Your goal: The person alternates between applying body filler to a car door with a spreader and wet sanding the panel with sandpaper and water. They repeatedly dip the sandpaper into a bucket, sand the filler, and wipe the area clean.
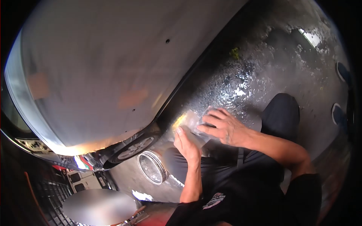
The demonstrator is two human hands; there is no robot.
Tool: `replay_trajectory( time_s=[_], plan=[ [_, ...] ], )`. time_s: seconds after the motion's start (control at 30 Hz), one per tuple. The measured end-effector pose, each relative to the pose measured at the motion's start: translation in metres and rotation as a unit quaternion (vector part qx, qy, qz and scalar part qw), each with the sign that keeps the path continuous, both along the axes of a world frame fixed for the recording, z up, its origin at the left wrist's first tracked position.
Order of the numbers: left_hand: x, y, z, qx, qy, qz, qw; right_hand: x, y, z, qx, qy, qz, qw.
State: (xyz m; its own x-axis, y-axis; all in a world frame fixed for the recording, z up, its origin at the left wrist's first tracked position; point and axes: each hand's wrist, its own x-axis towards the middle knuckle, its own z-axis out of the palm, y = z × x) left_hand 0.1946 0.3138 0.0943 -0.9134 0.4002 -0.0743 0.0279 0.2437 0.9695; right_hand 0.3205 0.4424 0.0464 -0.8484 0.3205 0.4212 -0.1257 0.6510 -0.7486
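Observation:
Low in front of my body, my left hand [185, 145] holds a thin, pale, partly see-through sheet [192, 122] by its edge, thumb on top. A yellow patch shows at the sheet's upper left. My right hand [224, 128] is at the sheet's right side, its fingers bent around something greyish that is too blurred to name. Both hands are close together above my dark trousers. To their upper left stands a grey car body panel [102, 67] with orange-brown patches and small dark holes.
A round metal bucket [164, 174] stands on the floor by the car's wheel [135, 147]. The floor [271, 75] is wet and shiny. A person's dark shoes [338, 114] are at the far right. A white vehicle [86, 180] is at the lower left, beside a blurred oval.

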Motion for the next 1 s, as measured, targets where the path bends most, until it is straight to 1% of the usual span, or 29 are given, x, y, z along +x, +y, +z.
replay_trajectory(
  time_s=[0.03, 0.1, 0.13, 0.17, 0.2, 0.23, 0.27, 0.33, 0.37, 0.4, 0.43, 0.47, 0.5, 0.53, 0.57, 0.6, 0.63, 0.67, 0.7, 0.73, 0.77, 0.8, 0.83, 0.87, 0.9, 0.93, 1.0],
  plan=[
    [-0.002, 0.0, -0.001, -0.002, 0.002, -0.004, 1.0, 0.003, -0.007, -0.005, -0.037, 0.002, 0.002, 0.999],
    [-0.01, 0.0, -0.006, 0.01, 0.026, 0.028, 0.999, 0.014, -0.011, -0.015, -0.028, -0.007, 0.009, 1.0],
    [-0.014, -0.002, -0.006, 0.007, 0.027, 0.023, 0.999, 0.02, -0.012, -0.02, -0.019, -0.018, 0.022, 0.999],
    [-0.02, -0.003, -0.004, 0.017, 0.039, 0.045, 0.998, 0.025, -0.011, -0.023, -0.019, -0.018, 0.018, 0.999],
    [-0.025, -0.001, -0.002, 0.031, 0.053, 0.067, 0.996, 0.029, -0.007, -0.025, -0.037, -0.042, 0.02, 0.998],
    [-0.026, 0.008, 0.006, 0.054, 0.088, 0.069, 0.992, 0.03, -0.003, -0.025, -0.053, -0.066, 0.02, 0.996],
    [-0.037, 0.001, 0.001, 0.048, 0.116, 0.052, 0.991, 0.027, 0.001, -0.02, -0.045, -0.064, 0.011, 0.997],
    [-0.036, 0.007, 0.001, 0.054, 0.01, 0.012, 0.998, 0.02, 0.011, -0.003, -0.097, 0.11, -0.008, 0.989],
    [-0.041, -0.001, -0.015, 0.021, -0.039, 0.006, 0.999, 0.017, 0.013, 0.006, -0.079, 0.14, 0.005, 0.987],
    [-0.032, 0.001, -0.015, 0.028, -0.041, -0.007, 0.999, 0.018, 0.013, 0.01, -0.01, 0.125, 0.024, 0.992],
    [-0.021, 0.006, -0.013, 0.061, -0.168, 0.016, 0.984, 0.021, 0.011, 0.01, -0.012, 0.118, 0.021, 0.993],
    [-0.014, 0.007, -0.011, 0.087, -0.293, 0.041, 0.951, 0.021, 0.007, 0.007, -0.016, 0.112, 0.021, 0.993],
    [-0.013, 0.005, -0.011, 0.109, -0.268, 0.01, 0.957, 0.022, 0.004, 0.001, -0.013, 0.111, 0.016, 0.994],
    [-0.014, 0.002, -0.009, 0.115, -0.271, 0.004, 0.956, 0.025, 0.006, -0.008, -0.014, 0.083, -0.004, 0.996],
    [-0.017, 0.0, -0.006, 0.138, -0.259, -0.026, 0.956, 0.03, 0.007, -0.018, -0.016, 0.054, -0.025, 0.998],
    [-0.021, -0.001, -0.001, 0.158, -0.247, -0.056, 0.954, 0.037, 0.004, -0.026, -0.011, 0.052, -0.034, 0.998],
    [-0.021, 0.005, 0.011, 0.186, -0.209, -0.081, 0.957, 0.041, 0.001, -0.033, 0.018, -0.019, -0.017, 1.0],
    [-0.017, 0.015, 0.022, 0.168, -0.133, -0.055, 0.975, 0.04, -0.002, -0.037, 0.047, -0.087, 0.002, 0.995],
    [-0.021, 0.017, 0.019, 0.145, -0.076, -0.06, 0.985, 0.034, -0.001, -0.039, -0.036, -0.076, -0.006, 0.996],
    [-0.026, 0.014, 0.013, 0.119, -0.023, -0.062, 0.991, 0.033, 0.006, -0.028, -0.028, -0.078, -0.007, 0.997],
    [-0.03, 0.008, 0.005, 0.07, -0.012, -0.089, 0.993, 0.032, 0.012, -0.014, -0.009, -0.044, -0.06, 0.997],
    [-0.031, 0.004, -0.004, 0.026, -0.017, -0.088, 0.996, 0.031, 0.019, -0.002, 0.011, -0.009, -0.115, 0.993],
    [-0.024, 0.005, -0.009, 0.02, -0.015, -0.092, 0.995, 0.031, 0.022, 0.003, 0.049, -0.027, -0.087, 0.995],
    [-0.017, 0.007, -0.014, 0.013, -0.014, -0.094, 0.995, 0.03, 0.015, -0.001, 0.053, -0.03, -0.094, 0.994],
    [-0.01, 0.011, -0.012, 0.013, 0.009, -0.095, 0.995, 0.026, 0.0, -0.011, 0.051, -0.022, -0.082, 0.995],
    [-0.011, 0.011, -0.014, 0.013, 0.005, -0.1, 0.995, 0.023, -0.011, -0.017, 0.048, -0.015, -0.069, 0.996],
    [-0.019, 0.012, -0.021, 0.031, -0.012, -0.058, 0.998, 0.027, -0.016, -0.029, 0.044, -0.034, -0.063, 0.996]
  ],
)
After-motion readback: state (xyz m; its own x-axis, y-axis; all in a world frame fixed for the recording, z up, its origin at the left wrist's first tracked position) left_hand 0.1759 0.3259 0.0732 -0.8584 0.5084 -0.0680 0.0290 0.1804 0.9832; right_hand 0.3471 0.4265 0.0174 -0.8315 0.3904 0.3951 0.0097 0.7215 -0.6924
